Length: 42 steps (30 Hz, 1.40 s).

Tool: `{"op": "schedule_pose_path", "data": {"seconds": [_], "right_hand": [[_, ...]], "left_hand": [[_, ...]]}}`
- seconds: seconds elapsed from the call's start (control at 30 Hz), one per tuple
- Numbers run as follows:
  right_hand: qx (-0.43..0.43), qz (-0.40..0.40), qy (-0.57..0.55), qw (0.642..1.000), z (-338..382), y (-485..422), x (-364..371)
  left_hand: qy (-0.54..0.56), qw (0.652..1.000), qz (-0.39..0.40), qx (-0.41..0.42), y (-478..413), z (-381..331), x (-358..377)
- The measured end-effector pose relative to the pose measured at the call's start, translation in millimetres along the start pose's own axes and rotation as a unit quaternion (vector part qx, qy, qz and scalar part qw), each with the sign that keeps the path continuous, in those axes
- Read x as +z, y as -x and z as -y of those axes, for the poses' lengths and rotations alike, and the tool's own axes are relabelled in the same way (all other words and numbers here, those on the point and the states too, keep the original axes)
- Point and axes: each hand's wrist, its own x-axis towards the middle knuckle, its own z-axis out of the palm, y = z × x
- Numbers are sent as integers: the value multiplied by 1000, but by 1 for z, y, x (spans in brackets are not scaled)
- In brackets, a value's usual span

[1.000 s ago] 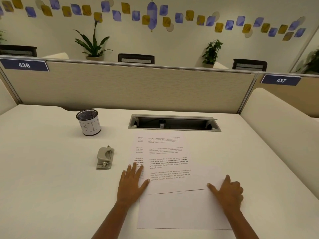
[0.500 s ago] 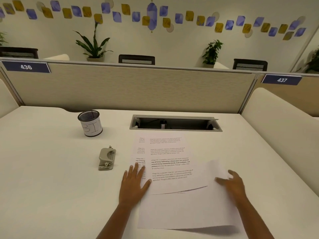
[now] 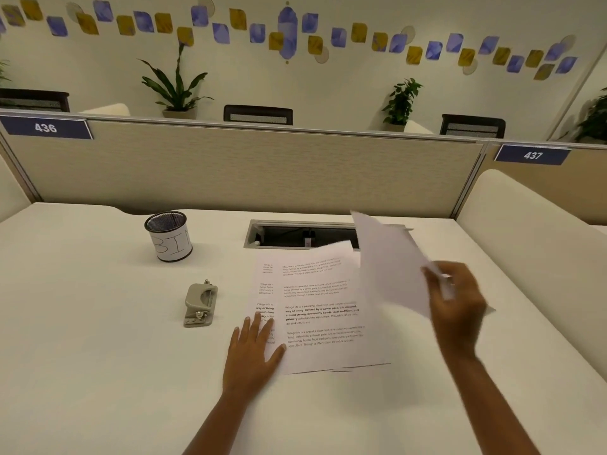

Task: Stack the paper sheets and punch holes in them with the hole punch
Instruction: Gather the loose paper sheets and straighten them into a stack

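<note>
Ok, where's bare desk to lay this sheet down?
Bare desk lies left of the punch, below the cup, and along the near edge, this side of the stack. Crowded: the middle, where punch, left hand and stack sit close.

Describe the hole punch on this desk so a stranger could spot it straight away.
Start at the white desk, just left of the printed sheets. The hole punch lies there, nearer the person than the mesh cup marked BIN. It is the only low grey tool.
</note>
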Motion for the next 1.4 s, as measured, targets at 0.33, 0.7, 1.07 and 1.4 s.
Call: {"op": "schedule_pose_path", "data": {"seconds": [0.33,0.7,1.07,1.4], "right_hand": [[-225,294,69,926,20,111,57],[-154,405,91,896,4,144,59],[-82,318,121,937,-1,138,58],[166,291,-56,941,-21,115,34]], "left_hand": [[-24,999,14,27,1,1,-5],[19,999,1,33,1,-3,-9],[114,988,-105,15,5,-11,-16],[-52,970,-234,45,13,-12,-22]]}}
